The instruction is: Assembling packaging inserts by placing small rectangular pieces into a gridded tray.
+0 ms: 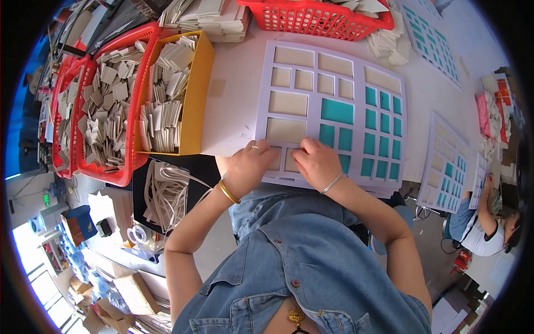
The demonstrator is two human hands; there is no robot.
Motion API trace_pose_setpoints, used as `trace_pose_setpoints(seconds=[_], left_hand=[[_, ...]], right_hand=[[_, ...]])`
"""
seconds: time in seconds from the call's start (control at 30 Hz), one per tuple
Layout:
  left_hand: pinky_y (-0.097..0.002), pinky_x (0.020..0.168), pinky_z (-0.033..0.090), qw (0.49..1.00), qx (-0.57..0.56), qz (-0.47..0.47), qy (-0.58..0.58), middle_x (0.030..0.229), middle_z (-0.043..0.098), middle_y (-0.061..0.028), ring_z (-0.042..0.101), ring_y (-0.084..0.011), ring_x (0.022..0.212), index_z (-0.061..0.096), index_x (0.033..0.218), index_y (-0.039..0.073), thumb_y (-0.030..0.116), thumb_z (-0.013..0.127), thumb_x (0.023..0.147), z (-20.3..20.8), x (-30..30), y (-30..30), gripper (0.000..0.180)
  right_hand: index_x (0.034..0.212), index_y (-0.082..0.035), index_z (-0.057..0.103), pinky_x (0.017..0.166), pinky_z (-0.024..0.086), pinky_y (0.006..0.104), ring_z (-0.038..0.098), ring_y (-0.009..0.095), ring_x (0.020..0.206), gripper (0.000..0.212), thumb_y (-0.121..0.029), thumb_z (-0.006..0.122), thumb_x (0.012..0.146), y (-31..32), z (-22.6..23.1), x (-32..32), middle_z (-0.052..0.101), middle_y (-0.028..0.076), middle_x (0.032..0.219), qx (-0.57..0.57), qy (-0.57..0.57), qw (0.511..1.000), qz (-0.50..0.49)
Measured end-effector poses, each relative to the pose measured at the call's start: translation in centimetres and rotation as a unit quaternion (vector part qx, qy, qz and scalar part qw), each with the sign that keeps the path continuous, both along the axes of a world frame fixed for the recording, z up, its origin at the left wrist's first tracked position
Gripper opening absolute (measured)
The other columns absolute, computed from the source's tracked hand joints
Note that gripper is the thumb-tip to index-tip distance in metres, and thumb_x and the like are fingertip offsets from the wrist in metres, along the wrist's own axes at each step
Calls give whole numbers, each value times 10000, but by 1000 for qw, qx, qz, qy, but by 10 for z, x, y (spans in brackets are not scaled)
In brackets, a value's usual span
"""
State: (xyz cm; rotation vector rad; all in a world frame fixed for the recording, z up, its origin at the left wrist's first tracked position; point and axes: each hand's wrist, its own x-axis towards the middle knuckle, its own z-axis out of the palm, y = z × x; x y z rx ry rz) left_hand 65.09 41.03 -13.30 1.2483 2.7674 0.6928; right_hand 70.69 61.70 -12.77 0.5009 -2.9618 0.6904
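A white multi-window board lies at the near edge of the table, on top of other boards. Beige card pieces fill the windows along its left and top, while the other windows show teal. My left hand is at the lower left corner, its curled fingers on a small beige card piece in the bottom row. Close beside it, my right hand has bent fingers and thumb pressed at the neighbouring small beige card piece. The fingers partly cover both pieces.
Left of the board stand a yellow box and red baskets, all holding loose card pieces. Another red basket is at the back. More windowed boards lie to the right, near a seated person. Below left is a black bin of strips.
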Motion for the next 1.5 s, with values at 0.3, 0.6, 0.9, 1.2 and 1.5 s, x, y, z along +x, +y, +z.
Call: trace_pose_setpoints(seconds=[0.3, 0.6, 0.9, 1.2, 1.5], left_hand=[[-323, 629, 501, 933, 140, 187, -274, 890, 587, -131, 611, -227, 680, 519, 1071, 11, 70, 630, 803, -12, 8, -37, 296], [-245, 521, 534, 776, 217, 206, -555, 935, 532, -51, 609, -130, 786, 430, 1170, 8, 91, 616, 860, -12, 8, -40, 371], [-217, 473, 487, 733, 329, 156, -574, 1074, 501, -119, 630, -147, 747, 277, 1334, -32, -20, 578, 839, 43, 11, -26, 579], [-184, 502, 463, 762, 160, -97, -619, 1022, 574, -63, 598, -74, 719, 393, 1270, 71, 14, 565, 864, 62, 22, -4, 445], [-178, 492, 460, 831, 168, 2, -530, 1021, 585, -39, 599, -61, 742, 464, 1213, 61, 102, 570, 886, 40, -9, 8, 346]], right_hand=[[1002, -77, 605, 653, 464, 336, 581, 203, 776, 224, -113, 659, 788, 30, 45, 50, 563, 64, 881, -166, -145, 973, -64], [1216, -15, 465, 829, 516, 321, 593, 247, 1065, 337, -206, 522, 943, 42, 32, 102, 577, 166, 1186, -590, -547, 542, -244], [1210, -28, 414, 856, 526, 364, 583, 275, 1083, 321, -187, 511, 948, 38, 22, 110, 566, 177, 1178, -812, -406, 266, -323], [1296, -60, 431, 940, 465, 403, 543, 237, 1117, 380, -185, 497, 944, 142, 54, 177, 532, 88, 1251, -648, 94, 588, -475], [1195, -41, 494, 907, 473, 401, 570, 234, 1062, 345, -273, 508, 940, 380, 61, 299, 571, 86, 1171, -561, 238, 501, -615]])
